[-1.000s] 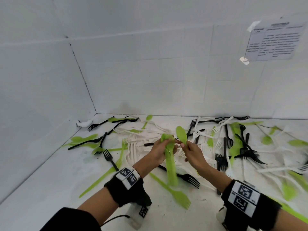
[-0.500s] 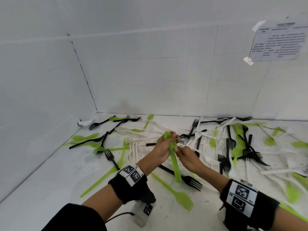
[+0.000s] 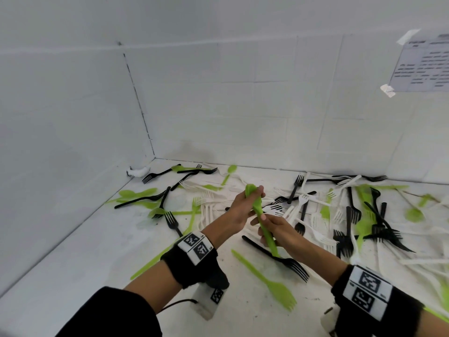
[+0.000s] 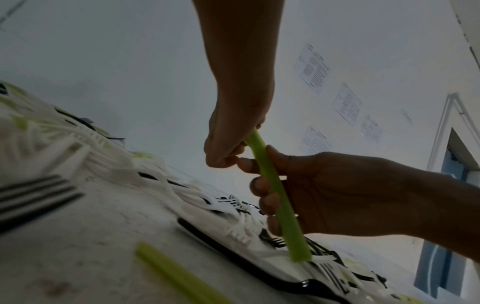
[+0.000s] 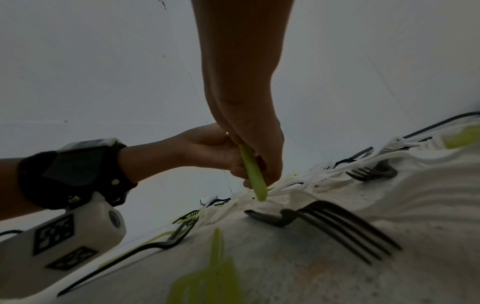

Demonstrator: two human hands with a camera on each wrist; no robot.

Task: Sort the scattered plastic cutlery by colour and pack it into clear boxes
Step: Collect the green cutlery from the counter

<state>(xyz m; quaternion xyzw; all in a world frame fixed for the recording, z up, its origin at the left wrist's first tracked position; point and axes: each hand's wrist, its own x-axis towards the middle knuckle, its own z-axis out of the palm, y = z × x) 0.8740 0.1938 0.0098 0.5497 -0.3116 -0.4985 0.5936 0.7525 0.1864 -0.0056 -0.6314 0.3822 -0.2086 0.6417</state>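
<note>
**Green bundle getting squared up, still no boxes anywhere**

So a second ago a green spoon was being brought over by the right hand [image 3: 275, 228] with its bowl sticking up beside the bundle. That spoon is now being merged into the green cutlery bundle [image 3: 261, 220], and the right hand has been slid down from the top to the lower handles. Looks like the stack is being aligned rather than grown right now, so the green sort is being moved along by one more piece, nothing more than that.

The bundle is being held in the air above the table [image 3: 102, 254], between both hands. The upper end is being gripped by the left hand [image 3: 243, 205], fingers curled around the bowl ends. The handle part is being wrapped by the right hand, fingers closed round it. Neither hand is being held open.

Long axis: steep, close to upright, being tilted so the top leans away toward the wall and left, while the handle ends are being pointed down and toward the person, just over a black fork [image 3: 279, 257] lying on the table.

Plenty is being left scattered: a loose green fork [image 3: 269, 285] near the front, white forks [image 3: 301, 203] and more black ones further back. No clear box is being shown in any view, so packing is probably a long way off.
</note>
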